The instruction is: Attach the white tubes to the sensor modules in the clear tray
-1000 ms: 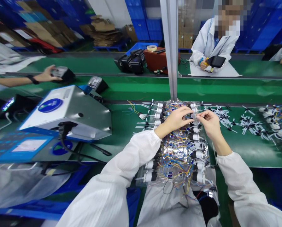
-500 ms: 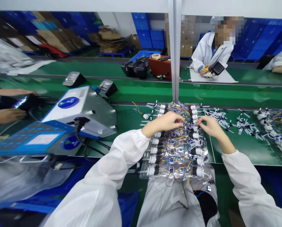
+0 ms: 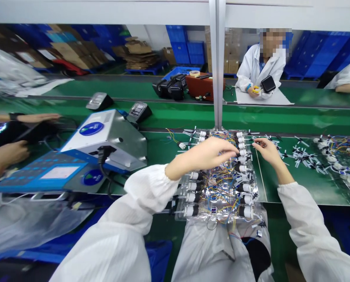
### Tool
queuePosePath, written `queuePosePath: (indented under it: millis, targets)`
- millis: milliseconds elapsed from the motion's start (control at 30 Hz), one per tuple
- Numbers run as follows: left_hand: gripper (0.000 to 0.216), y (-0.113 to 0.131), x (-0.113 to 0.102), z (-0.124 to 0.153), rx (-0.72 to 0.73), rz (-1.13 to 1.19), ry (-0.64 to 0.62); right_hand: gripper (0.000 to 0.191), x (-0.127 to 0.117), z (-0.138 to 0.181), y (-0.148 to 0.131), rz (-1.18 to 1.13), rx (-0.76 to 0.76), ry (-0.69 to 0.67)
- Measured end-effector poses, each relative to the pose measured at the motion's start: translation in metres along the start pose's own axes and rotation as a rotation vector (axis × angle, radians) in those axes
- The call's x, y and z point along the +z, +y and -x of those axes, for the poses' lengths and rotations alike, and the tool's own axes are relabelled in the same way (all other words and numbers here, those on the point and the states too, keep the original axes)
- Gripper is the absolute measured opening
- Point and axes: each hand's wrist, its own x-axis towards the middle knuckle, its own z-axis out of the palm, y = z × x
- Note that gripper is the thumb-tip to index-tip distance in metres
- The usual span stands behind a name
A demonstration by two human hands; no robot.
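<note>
A clear plastic tray (image 3: 202, 219) lies in front of me, its two columns of small white-and-black cylindrical parts (image 3: 247, 212) joined by yellow, blue and red wires (image 3: 219, 196). My left hand (image 3: 206, 154) reaches across the tray, thumb and fingers closed at the black end of a cylinder in the right column. What they grip is too small to make out. Just off the tray's right edge, my right hand (image 3: 267, 150) has thumb and forefinger pinched by the outer tips of the cylinders. Whatever sits in that pinch cannot be made out.
Loose black-and-white pieces (image 3: 305, 158) lie in a pile on the green bench, right of the tray. Farther right is a second wired tray (image 3: 343, 156). A blue-and-white instrument (image 3: 104, 137) stands left. A metal post (image 3: 218, 78) rises behind. Co-workers' hands (image 3: 9, 156) work at far left.
My right hand has moved slightly up and right, away from the cylinders. My left hand has shifted right, its fingertips now at the right column. The view has turned slightly.
</note>
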Motion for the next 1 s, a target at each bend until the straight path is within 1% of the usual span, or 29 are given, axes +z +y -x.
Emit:
queuePosePath:
  millis: [67, 100, 167, 200, 233, 300, 333, 400, 467, 533, 633, 767, 833, 900, 1000]
  targets:
    - [0.027, -0.019, -0.005, -0.011, -0.085, 0.014, 0.081, 0.04, -0.005, 0.0, 0.0, 0.029, -0.052, -0.051]
    - [0.028, -0.031, -0.005, -0.018, -0.124, 0.022, 0.089, 0.036, -0.007, 0.0, -0.001, 0.051, -0.086, -0.084]
    - [0.029, -0.057, 0.001, -0.033, -0.163, 0.006, 0.051, 0.028, -0.009, -0.001, -0.005, 0.117, -0.155, -0.123]
    - [0.031, -0.069, 0.007, -0.041, -0.161, -0.02, 0.017, 0.023, -0.009, -0.002, -0.008, 0.155, -0.182, -0.119]
    - [0.034, -0.082, 0.014, -0.048, -0.149, -0.058, -0.017, 0.02, -0.008, -0.003, -0.012, 0.183, -0.202, -0.097]
    - [0.044, -0.104, 0.029, -0.063, -0.128, -0.147, -0.083, 0.02, -0.008, -0.005, -0.025, 0.177, -0.215, 0.0]
    - [0.049, -0.113, 0.036, -0.069, -0.13, -0.179, -0.107, 0.02, -0.009, -0.006, -0.034, 0.132, -0.207, 0.065]
    - [0.059, -0.126, 0.048, -0.077, -0.121, -0.188, -0.14, 0.022, -0.014, -0.007, -0.057, -0.037, -0.169, 0.19]
    - [0.065, -0.132, 0.056, -0.081, -0.107, -0.113, -0.15, 0.024, -0.025, -0.008, -0.084, -0.27, -0.134, 0.27]
    - [0.066, -0.133, 0.06, -0.082, -0.108, -0.005, -0.13, 0.024, -0.039, -0.01, -0.111, -0.504, -0.136, 0.329]
    - [0.056, -0.132, 0.06, -0.08, -0.106, 0.093, -0.046, 0.02, -0.063, -0.013, -0.145, -0.745, -0.209, 0.472]
    - [0.034, -0.135, 0.059, -0.076, -0.028, 0.066, 0.057, 0.011, -0.091, -0.015, -0.173, -0.896, -0.338, 0.646]
    - [0.026, -0.138, 0.06, -0.073, -0.051, 0.075, 0.067, 0.011, -0.102, -0.014, -0.181, -0.924, -0.365, 0.72]
    - [0.033, -0.143, 0.062, -0.071, -0.123, 0.134, 0.048, 0.016, -0.11, -0.01, -0.185, -0.93, -0.372, 0.767]
    - [0.044, -0.147, 0.063, -0.069, -0.206, 0.231, 0.022, 0.024, -0.118, -0.006, -0.185, -0.937, -0.38, 0.763]
